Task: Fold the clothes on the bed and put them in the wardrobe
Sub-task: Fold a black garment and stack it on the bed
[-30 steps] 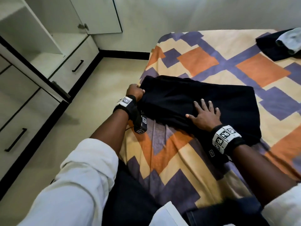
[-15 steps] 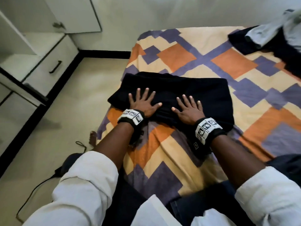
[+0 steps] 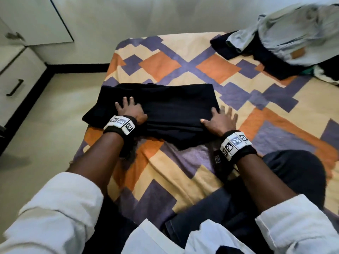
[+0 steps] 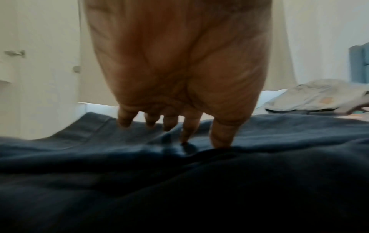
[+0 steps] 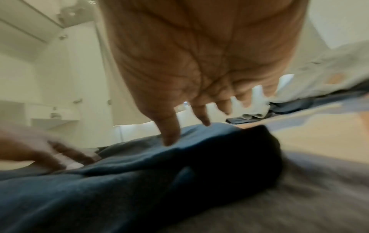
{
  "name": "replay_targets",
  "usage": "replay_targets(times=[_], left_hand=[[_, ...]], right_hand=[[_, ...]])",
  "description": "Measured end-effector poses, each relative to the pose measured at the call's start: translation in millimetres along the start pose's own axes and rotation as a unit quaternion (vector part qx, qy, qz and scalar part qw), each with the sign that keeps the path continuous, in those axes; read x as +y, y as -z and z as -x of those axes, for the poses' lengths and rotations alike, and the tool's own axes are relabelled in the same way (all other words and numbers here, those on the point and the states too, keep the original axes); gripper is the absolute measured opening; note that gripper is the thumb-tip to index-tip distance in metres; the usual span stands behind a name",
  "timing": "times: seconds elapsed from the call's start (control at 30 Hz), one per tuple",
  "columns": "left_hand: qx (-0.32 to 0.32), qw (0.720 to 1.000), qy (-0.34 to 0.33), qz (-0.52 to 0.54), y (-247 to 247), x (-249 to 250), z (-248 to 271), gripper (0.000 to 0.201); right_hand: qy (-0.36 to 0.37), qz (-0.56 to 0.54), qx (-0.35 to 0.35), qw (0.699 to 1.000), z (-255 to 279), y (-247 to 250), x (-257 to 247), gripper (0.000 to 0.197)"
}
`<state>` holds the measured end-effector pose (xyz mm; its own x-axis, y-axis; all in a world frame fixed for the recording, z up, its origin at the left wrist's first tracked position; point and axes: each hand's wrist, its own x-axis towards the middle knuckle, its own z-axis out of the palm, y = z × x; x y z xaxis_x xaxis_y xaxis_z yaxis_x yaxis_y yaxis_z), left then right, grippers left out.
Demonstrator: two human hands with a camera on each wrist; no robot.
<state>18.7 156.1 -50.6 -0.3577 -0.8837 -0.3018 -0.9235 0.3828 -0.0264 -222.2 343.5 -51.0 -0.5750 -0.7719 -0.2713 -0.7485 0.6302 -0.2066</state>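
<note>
Black folded garment [image 3: 165, 110] under spread fingers [image 3: 126, 100] of both hands; wardrobe handle in left-wrist view only.

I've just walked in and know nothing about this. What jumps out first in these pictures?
A dark folded garment lies near the foot of a bed covered by a bold orange, purple and cream patterned sheet. The left hand presses flat on it, while the right hand lies spread at its right edge. A heap of unfolded clothes waits at the bed's far right corner.

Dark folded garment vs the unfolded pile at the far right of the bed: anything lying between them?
Nothing: in the head view only bare patterned bedsheet separates the dark folded garment from the clothes pile.
</note>
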Motion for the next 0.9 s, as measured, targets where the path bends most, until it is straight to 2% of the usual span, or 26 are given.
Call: replay_targets(times=[0.03, 0.1, 0.17, 0.3, 0.37, 0.47, 0.6, 0.77, 0.9], left_hand=[[0.005, 0.999, -0.035, -0.003, 3.6, 15.4, 0.8, 0.072], [-0.024, 0.996, -0.090, -0.003, 8.7, 47.4, 1.4, 0.084], [-0.061, 0.992, -0.111, 0.002, 11.4, 69.1, -3.8, 0.097], [-0.099, 0.988, -0.112, 0.035, 5.5, 68.0, -24.5, 0.125], [-0.105, 0.988, -0.108, 0.046, -2.3, 59.3, -33.9, 0.134], [-0.096, 0.989, -0.099, 0.056, -15.1, 50.9, -44.7, 0.134], [-0.103, 0.989, -0.088, 0.059, -15.9, 46.5, -48.8, 0.130], [-0.096, 0.989, -0.087, 0.066, -16.5, 45.9, -41.3, 0.131], [-0.080, 0.991, -0.082, 0.062, -17.2, 47.6, -30.9, 0.131]], right_hand=[[0.055, 0.004, 0.015, 0.998, -3.1, 2.1, -11.7, 0.077], [0.150, 0.010, -0.035, 0.988, -12.2, 4.5, -38.0, 0.082], [0.191, 0.055, -0.091, 0.976, -26.3, 5.9, -60.7, 0.087], [0.228, 0.127, -0.120, 0.958, -58.0, 7.4, -83.3, 0.112], [0.217, 0.131, -0.137, 0.957, -73.1, 3.7, -88.7, 0.127], [0.182, 0.130, -0.140, 0.965, -91.4, -1.9, -82.0, 0.141], [0.124, 0.071, -0.130, 0.981, -108.1, 4.4, -54.8, 0.135], [-0.012, -0.017, -0.125, 0.992, -109.9, 21.3, -0.7, 0.131], [-0.026, 0.012, -0.137, 0.990, -87.9, 15.9, 32.2, 0.130]])
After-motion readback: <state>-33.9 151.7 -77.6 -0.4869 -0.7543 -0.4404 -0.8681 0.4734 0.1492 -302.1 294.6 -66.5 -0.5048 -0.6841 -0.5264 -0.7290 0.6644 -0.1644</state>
